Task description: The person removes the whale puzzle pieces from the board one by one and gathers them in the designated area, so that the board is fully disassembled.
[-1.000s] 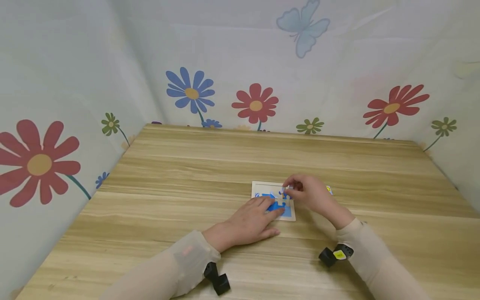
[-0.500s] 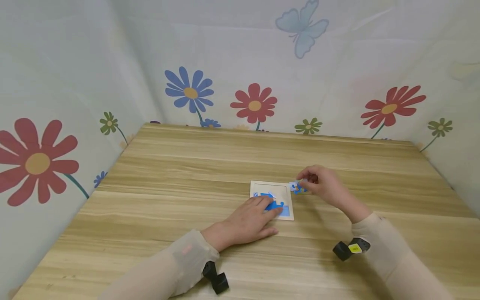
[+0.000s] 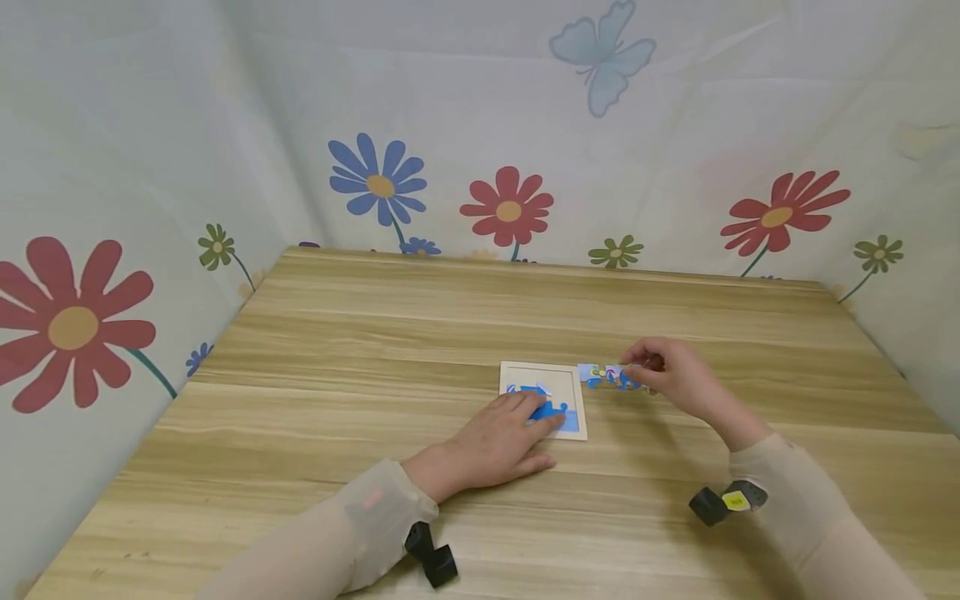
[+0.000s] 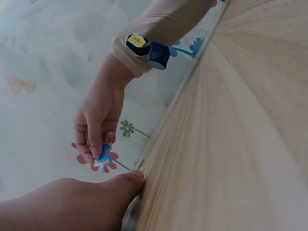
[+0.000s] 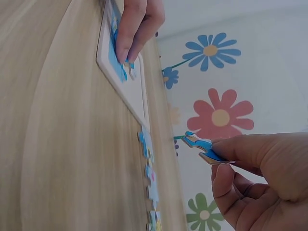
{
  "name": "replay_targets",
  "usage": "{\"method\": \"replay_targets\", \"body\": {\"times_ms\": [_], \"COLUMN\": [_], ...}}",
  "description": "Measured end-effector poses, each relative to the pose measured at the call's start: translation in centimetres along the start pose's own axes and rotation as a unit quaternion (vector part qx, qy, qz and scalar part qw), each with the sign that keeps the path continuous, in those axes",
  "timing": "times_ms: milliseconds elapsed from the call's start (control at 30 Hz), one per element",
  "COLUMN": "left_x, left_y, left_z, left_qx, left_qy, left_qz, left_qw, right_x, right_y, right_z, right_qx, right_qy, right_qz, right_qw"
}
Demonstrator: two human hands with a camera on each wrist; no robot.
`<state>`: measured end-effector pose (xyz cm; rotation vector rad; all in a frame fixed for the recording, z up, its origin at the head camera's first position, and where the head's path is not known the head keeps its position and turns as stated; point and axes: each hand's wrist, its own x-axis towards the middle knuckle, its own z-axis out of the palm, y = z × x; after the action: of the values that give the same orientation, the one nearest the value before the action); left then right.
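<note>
My left hand [image 3: 495,442] lies with extended fingers on a square jigsaw board [image 3: 540,365] with a pale rim, covering part of the blue picture pieces [image 3: 572,421] in it. The board's upper part shows bare backing. To the right of the board, my right hand [image 3: 686,379] pinches a blue jigsaw piece [image 5: 199,145] between thumb and fingers. The right wrist view has this piece raised off the table. Under and beside the right hand, several loose jigsaw pieces [image 5: 151,183] lie in a row leading away from the board's corner.
The wooden table [image 3: 375,333] extends around the board on all sides. A white cloth with printed flowers [image 3: 508,212] hangs behind its back edge. Each sleeve carries a black wrist camera, one on the left [image 3: 433,557] and one on the right [image 3: 723,502].
My right hand has moved right, from over the board to past the loose pieces, uncovering them and the board's bare upper right. My left hand has stayed on the board.
</note>
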<state>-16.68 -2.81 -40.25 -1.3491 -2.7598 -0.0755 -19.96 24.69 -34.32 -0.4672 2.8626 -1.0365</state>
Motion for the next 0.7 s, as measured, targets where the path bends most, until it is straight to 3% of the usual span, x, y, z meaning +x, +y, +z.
{"method": "replay_targets", "body": {"times_ms": [700], "left_x": [0.0], "left_y": [0.0], "left_z": [0.0], "left_qx": [-0.004], "left_qy": [0.002], "left_qz": [0.000], "left_qw": [1.0000], "right_x": [-1.5], "right_y": [3.1], "right_z": [-0.6], "right_qx": [0.012], "right_qy": [-0.030], "right_qz": [0.014], "right_qw": [0.999]}}
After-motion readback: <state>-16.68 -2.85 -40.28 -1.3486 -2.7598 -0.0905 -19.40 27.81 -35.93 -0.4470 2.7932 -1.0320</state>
